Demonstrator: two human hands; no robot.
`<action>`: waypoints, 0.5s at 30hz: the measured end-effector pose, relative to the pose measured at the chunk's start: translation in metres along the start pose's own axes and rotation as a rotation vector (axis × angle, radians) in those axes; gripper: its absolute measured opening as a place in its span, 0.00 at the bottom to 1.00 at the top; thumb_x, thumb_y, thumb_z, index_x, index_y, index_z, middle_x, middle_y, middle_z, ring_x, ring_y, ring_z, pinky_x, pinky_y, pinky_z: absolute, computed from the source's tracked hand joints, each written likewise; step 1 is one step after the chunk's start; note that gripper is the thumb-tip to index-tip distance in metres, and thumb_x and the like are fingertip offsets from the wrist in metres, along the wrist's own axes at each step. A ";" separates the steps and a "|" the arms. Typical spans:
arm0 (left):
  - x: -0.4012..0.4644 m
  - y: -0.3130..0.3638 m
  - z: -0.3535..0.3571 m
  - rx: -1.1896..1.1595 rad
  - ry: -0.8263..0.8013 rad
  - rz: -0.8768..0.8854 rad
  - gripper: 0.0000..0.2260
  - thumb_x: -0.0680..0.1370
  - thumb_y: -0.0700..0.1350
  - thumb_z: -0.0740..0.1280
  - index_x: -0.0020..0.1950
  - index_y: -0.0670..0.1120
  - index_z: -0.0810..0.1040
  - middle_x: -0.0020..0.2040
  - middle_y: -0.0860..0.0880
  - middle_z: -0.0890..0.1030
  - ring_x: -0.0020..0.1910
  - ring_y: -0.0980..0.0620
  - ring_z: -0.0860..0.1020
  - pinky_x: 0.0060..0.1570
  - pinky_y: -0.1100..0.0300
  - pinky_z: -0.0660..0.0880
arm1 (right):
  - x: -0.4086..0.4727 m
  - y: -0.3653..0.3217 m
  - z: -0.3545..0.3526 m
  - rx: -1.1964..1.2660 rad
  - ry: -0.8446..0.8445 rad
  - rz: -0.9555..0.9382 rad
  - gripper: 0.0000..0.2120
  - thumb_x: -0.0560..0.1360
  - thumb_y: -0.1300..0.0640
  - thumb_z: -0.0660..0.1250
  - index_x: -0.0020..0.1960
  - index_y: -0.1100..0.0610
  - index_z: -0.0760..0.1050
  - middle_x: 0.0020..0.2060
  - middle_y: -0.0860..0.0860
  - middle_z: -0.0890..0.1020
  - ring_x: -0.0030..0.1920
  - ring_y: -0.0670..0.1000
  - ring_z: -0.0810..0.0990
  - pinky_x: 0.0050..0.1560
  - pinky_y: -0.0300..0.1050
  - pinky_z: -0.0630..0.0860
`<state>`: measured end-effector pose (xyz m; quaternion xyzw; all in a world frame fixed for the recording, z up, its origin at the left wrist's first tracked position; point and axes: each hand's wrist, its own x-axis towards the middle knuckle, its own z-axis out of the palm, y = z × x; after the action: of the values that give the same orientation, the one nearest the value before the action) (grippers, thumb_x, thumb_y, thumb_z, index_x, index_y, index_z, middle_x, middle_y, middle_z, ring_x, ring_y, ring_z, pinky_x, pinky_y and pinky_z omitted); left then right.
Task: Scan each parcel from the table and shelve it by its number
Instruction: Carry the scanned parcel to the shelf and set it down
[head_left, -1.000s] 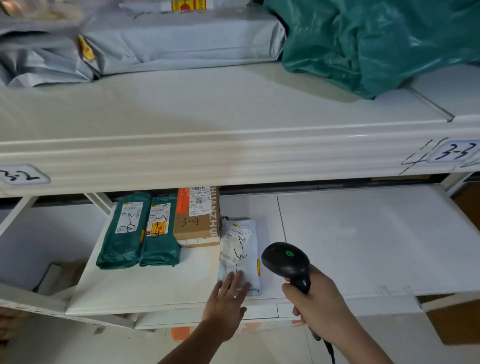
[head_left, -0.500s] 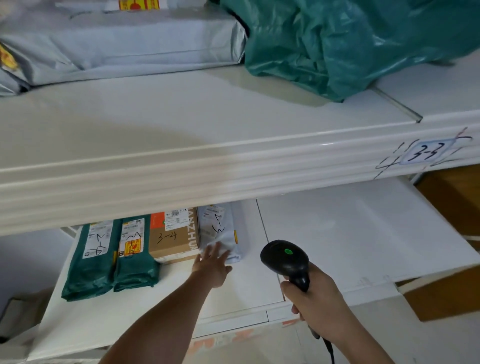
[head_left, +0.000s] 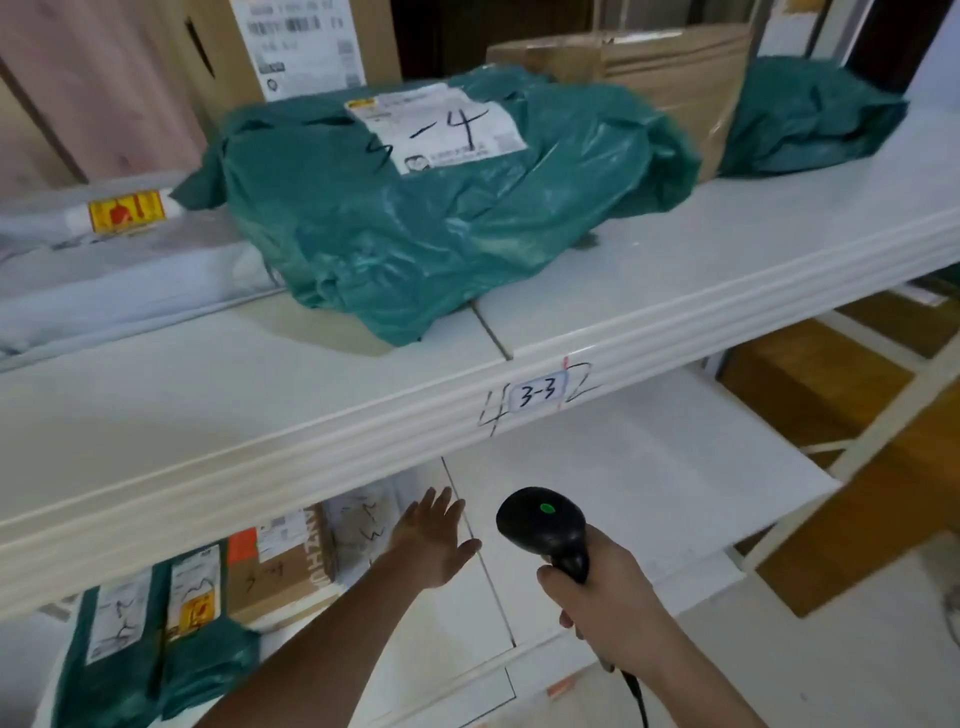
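On the lower shelf (head_left: 597, 483) lies a small grey parcel (head_left: 363, 525) with handwritten marks, tucked beside a brown box (head_left: 283, 564). My left hand (head_left: 434, 540) reaches under the upper shelf with fingers spread, just right of the grey parcel, holding nothing. My right hand (head_left: 597, 608) grips a black barcode scanner (head_left: 545, 525) with a green light, held in front of the lower shelf. Two green parcels (head_left: 150, 623) lie left of the box. A big green bag marked 3-4 (head_left: 441, 208) rests on the upper shelf (head_left: 675, 291).
A label reading 3-3 (head_left: 537, 397) is stuck on the upper shelf's front edge. Grey flat parcels (head_left: 104, 270) lie at the upper left, cardboard boxes (head_left: 665, 62) behind the green bag. Brown cartons (head_left: 831, 395) stand beyond the shelf at right.
My view has risen and swung right, showing more of the upper shelf. My left hand has slid off the grey parcel to its right side. The scanner hand stays put.
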<state>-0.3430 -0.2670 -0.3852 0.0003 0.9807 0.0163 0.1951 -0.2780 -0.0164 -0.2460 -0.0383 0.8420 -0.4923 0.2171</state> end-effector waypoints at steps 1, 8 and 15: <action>0.007 0.011 -0.011 0.001 0.017 0.014 0.35 0.85 0.64 0.52 0.86 0.47 0.47 0.87 0.46 0.46 0.85 0.45 0.45 0.83 0.49 0.45 | -0.002 0.001 -0.012 0.019 0.016 0.003 0.04 0.76 0.58 0.66 0.49 0.56 0.73 0.40 0.52 0.79 0.32 0.48 0.81 0.28 0.32 0.72; 0.055 0.142 -0.087 -0.026 0.148 0.184 0.36 0.84 0.65 0.55 0.86 0.51 0.50 0.86 0.51 0.52 0.85 0.50 0.50 0.83 0.53 0.48 | -0.021 0.019 -0.124 0.088 0.138 0.006 0.04 0.76 0.59 0.65 0.50 0.52 0.73 0.43 0.55 0.80 0.38 0.51 0.81 0.28 0.30 0.72; 0.099 0.352 -0.133 -0.061 0.240 0.483 0.35 0.82 0.64 0.61 0.85 0.49 0.58 0.84 0.49 0.61 0.83 0.48 0.59 0.82 0.51 0.56 | -0.058 0.074 -0.270 0.085 0.378 0.076 0.09 0.75 0.57 0.67 0.53 0.47 0.73 0.38 0.49 0.82 0.35 0.47 0.82 0.33 0.39 0.75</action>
<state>-0.4879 0.0811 -0.2888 0.2264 0.9673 0.0918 0.0678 -0.3235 0.2568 -0.1754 0.0956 0.8472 -0.5172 0.0751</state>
